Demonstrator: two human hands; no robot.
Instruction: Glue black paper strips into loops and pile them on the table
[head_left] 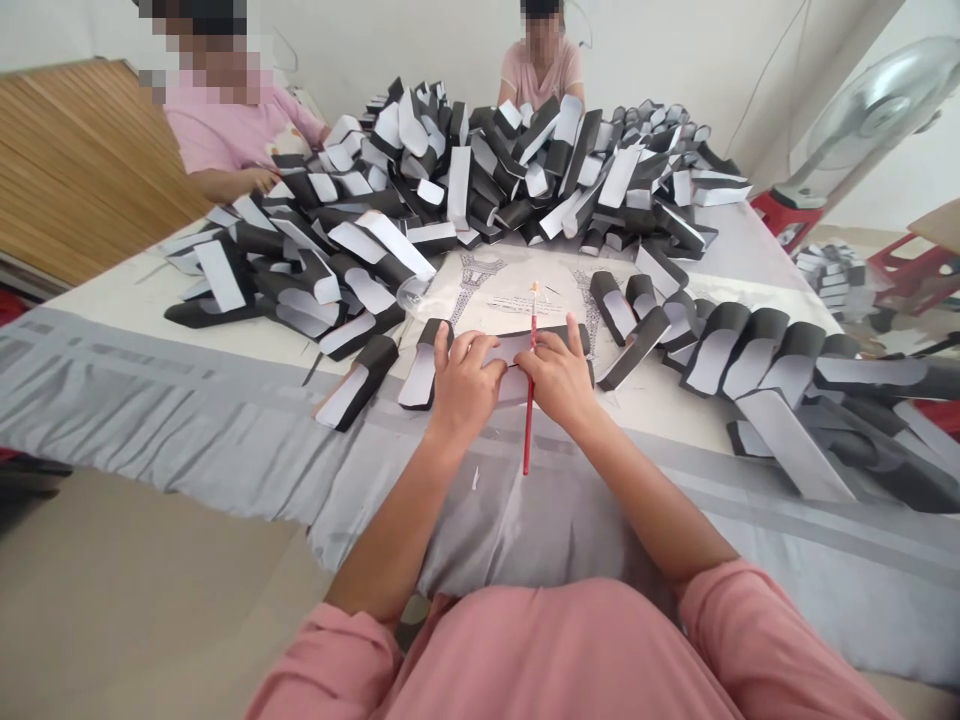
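My left hand [465, 385] and my right hand [559, 378] press down side by side on a black-and-white folded paper piece [517, 347] at the near edge of the table. The fingers of both hands are curled onto it. A red-handled brush [529, 400] runs between the two hands, its pale bristle tip pointing away from me; it seems tucked under my right hand's fingers. Beneath the piece lies a sheet printed with Eiffel Tower drawings [499, 290].
A big heap of black-and-white folded paper pieces [480, 180] covers the table's far half, and more spread along the right [780, 370] and left [300, 290]. Two people in pink sit at the far side. A grey cloth [187, 420] drapes the table. A fan [870, 110] stands right.
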